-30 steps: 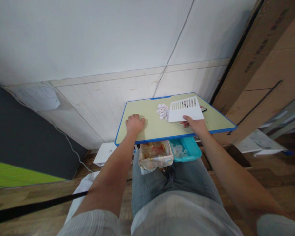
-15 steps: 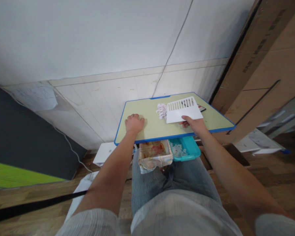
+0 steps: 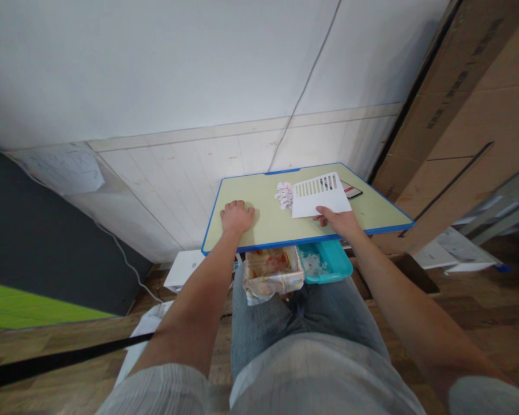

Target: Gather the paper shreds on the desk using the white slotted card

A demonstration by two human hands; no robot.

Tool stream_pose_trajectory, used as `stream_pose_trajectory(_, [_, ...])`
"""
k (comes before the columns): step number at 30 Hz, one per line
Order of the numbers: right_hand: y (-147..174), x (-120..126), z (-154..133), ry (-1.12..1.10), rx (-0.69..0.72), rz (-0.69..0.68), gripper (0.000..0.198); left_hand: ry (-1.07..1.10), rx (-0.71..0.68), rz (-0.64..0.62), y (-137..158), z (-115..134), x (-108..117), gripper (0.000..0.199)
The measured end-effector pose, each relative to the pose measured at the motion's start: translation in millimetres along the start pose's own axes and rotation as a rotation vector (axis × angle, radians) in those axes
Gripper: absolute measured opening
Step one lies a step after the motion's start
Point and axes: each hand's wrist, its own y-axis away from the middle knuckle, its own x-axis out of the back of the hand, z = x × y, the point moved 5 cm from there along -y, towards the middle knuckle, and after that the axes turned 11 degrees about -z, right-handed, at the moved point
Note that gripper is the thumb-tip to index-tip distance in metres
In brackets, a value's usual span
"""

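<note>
My right hand [image 3: 336, 220] grips the lower edge of a white slotted sheet [image 3: 318, 203], thumb on top and fingers partly hidden beneath. A row of narrow openings runs along its far side. Just left of the sheet lies a heap of small white and pinkish pieces [image 3: 284, 195], too small to name. Beyond its right edge shows a flat, dark-edged thing [image 3: 352, 189] with a red stripe, partly covered. On the left of the pale yellow table [image 3: 263, 222], my left hand [image 3: 237, 218] rests palm down, fingers out and holding nothing.
Below the table's blue front edge are a cloth-lined basket [image 3: 273, 283] and a turquoise bin [image 3: 339, 262] with white bits inside. Large cardboard [image 3: 467, 115] stands on the right. A wall [image 3: 177, 184] with a hanging cable backs the table.
My right hand has shifted slightly left with the white slotted sheet, which has turned a little. More of the dark-edged flat thing shows. My left hand stays in place.
</note>
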Motion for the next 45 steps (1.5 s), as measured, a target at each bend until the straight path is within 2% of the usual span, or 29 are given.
stream_pose_trajectory(4, [-2.7, 0.1, -2.8, -0.026, -0.008, -0.011, 0.037, 0.0, -0.001, 0.003, 0.4, -0.2, 0.1, 0.058])
stream_pose_trajectory(10, [-6.7, 3.0, -5.4, -0.055, -0.02, 0.044, 0.039, 0.009, -0.004, 0.0, 0.2, -0.3, 0.4, 0.056])
stream_pose_trajectory(18, [1.4, -2.0, -5.3, -0.018, -0.009, 0.065, 0.034, 0.014, -0.004, 0.001, 2.1, 2.1, 1.2, 0.055])
stream_pose_trajectory(22, [6.7, -4.8, -7.8, -0.011, -0.018, 0.031, 0.034, 0.024, 0.013, -0.005, -0.6, -0.4, 2.6, 0.056])
stream_pose_trajectory(28, [12.2, 2.2, -8.7, -0.005, -0.019, -0.022, 0.038, 0.082, 0.058, -0.051, -35.3, -6.7, 5.8, 0.054])
stream_pose_trajectory(32, [12.2, 11.4, -16.1, 0.039, 0.007, -0.009, 0.048, 0.138, 0.002, -0.008, -65.0, 9.3, 6.1, 0.05])
stream_pose_trajectory(38, [19.2, 7.6, -24.5, 0.177, -0.007, -0.006, 0.057, 0.172, -0.067, 0.006, -103.1, 32.8, 3.4, 0.047])
stream_pose_trajectory(41, [28.7, 7.6, -26.1, 0.296, 0.004, 0.018, 0.058, 0.161, -0.117, 0.024, -114.3, 38.0, 0.1, 0.046])
stream_pose_trajectory(45, [44.1, 12.7, -30.3, 0.388, 0.03, 0.012, 0.053, 0.159, -0.191, 0.033, -113.8, 41.5, -5.6, 0.045])
